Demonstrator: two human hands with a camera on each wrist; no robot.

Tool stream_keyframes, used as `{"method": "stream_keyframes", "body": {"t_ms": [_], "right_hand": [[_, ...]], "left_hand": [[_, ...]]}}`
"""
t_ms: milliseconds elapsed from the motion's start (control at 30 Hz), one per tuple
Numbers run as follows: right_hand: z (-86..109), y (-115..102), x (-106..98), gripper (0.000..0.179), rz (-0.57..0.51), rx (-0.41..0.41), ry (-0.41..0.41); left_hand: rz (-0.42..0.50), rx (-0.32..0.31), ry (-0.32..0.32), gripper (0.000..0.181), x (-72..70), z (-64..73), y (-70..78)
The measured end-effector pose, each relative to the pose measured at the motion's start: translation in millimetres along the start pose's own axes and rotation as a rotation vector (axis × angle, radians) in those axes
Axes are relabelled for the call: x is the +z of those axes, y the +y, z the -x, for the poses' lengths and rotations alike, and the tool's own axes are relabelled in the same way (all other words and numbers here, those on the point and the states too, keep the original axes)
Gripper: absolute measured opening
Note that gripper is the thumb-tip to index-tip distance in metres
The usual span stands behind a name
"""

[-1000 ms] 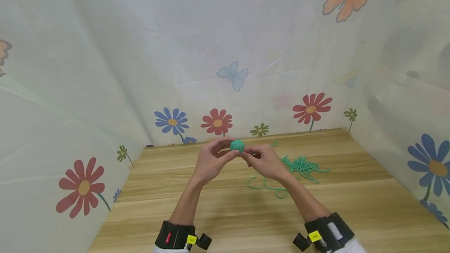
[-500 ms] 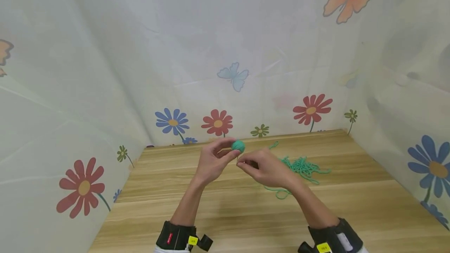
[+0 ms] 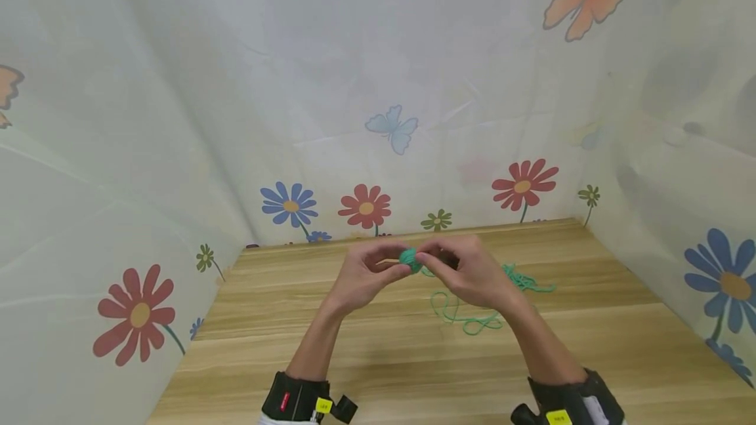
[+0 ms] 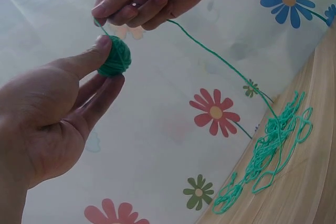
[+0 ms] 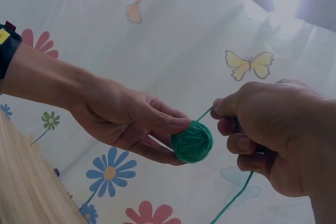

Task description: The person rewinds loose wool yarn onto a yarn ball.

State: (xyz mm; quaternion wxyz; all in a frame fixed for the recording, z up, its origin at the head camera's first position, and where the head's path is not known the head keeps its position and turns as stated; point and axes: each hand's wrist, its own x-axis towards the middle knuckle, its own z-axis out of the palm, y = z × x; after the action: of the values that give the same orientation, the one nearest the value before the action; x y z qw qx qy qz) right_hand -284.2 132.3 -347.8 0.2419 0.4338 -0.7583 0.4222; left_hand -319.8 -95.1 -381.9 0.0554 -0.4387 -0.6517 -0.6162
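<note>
A small ball of green yarn (image 5: 193, 143) is held up over the table between thumb and fingers of my left hand (image 3: 361, 277). Close on its right, my right hand (image 3: 466, 269) pinches the strand between thumb and forefinger, its other fingers curled. In the right wrist view a short taut length of yarn runs from the ball to those fingertips. The strand (image 4: 223, 60) leaves the right hand's far side and drops to a loose, tangled heap of the same yarn (image 4: 268, 145) on the table. In the head view the right hand and forearm hide part of that heap.
The wooden table (image 3: 266, 346) has pale patterned curtains (image 3: 331, 117) standing at its back and sides. Loose yarn loops (image 3: 472, 323) lie on the table below the right forearm. Each wrist wears a black band (image 3: 295, 395) with a small camera.
The right hand dipped below the ball, then rose to its right side. The ball, in the left hand, has shifted slightly right and down and turned. Loose strands on the table have moved.
</note>
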Motion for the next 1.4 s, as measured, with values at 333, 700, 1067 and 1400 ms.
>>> {"method": "stream_keyframes", "body": {"t_ms": [333,700,1067,1400], "right_hand": [[0.6,9.5,0.8,0.011,-0.014,0.082,0.018],[6.3,32.9,3.2,0.019,-0.043,0.308,0.010],[5.8,36.6,10.5,0.015,-0.022,0.255,-0.077],[3.3,23.0,11.6,0.015,0.046,0.038,-0.234]], "left_hand": [[0.089,-0.004,-0.089,0.034,-0.4,1.0,-9.7],[0.117,0.036,-0.094,0.037,2.1,0.7,-3.1],[0.042,0.025,0.088,0.034,2.2,1.7,7.4],[-0.064,0.063,0.190,0.033,3.0,-1.3,21.8]]}}
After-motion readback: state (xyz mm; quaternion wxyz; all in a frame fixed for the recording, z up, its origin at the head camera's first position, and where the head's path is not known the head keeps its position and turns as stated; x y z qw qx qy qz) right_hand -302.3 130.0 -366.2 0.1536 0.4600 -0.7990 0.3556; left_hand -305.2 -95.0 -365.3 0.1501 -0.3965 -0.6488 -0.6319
